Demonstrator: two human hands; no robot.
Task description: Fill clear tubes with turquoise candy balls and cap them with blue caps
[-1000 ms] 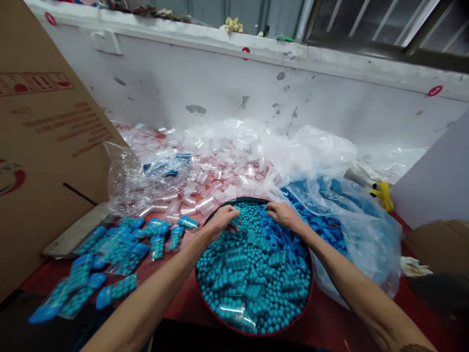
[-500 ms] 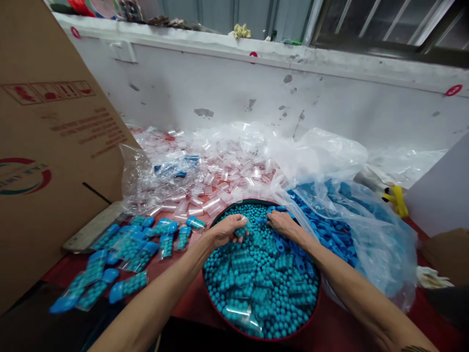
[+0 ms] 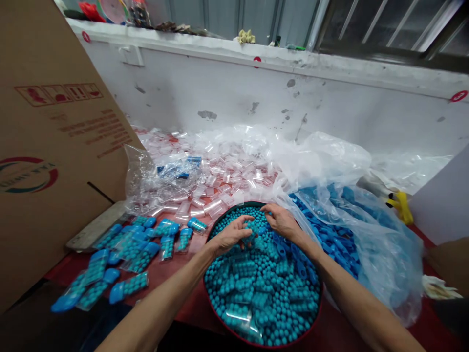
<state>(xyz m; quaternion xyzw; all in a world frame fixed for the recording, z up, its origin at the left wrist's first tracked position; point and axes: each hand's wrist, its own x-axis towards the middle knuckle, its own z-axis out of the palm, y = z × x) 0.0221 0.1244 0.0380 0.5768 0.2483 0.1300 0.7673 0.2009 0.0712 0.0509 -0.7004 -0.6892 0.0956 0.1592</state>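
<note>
A round tub [image 3: 318,313] with a dark red rim is full of small turquoise beads [image 3: 282,318]. Above its far left part, my left hand [image 3: 234,234] has its fingers curled round a small clear container [image 3: 250,239], with turquoise beads showing through. My right hand [image 3: 281,221] is over the far right side, thumb and fingers drawn together; whatever they hold, if anything, cannot be made out. Blue caps [image 3: 301,266] lie on the beads under my right wrist. Several clear containers [image 3: 244,266] rest among the beads in the tub.
Filled containers with blue caps [image 3: 137,249] lie on the red table [image 3: 194,293] to the left. Empty clear containers [image 3: 220,183] are heaped behind the tub. On the right, a plastic bag [image 3: 388,254] holds more blue caps. A cardboard box [image 3: 73,161] stands at the left.
My right hand has lifted off the blue caps and shifted left, closer to my left hand. My left hand has moved slightly right with the container, and the view has shifted a little.
</note>
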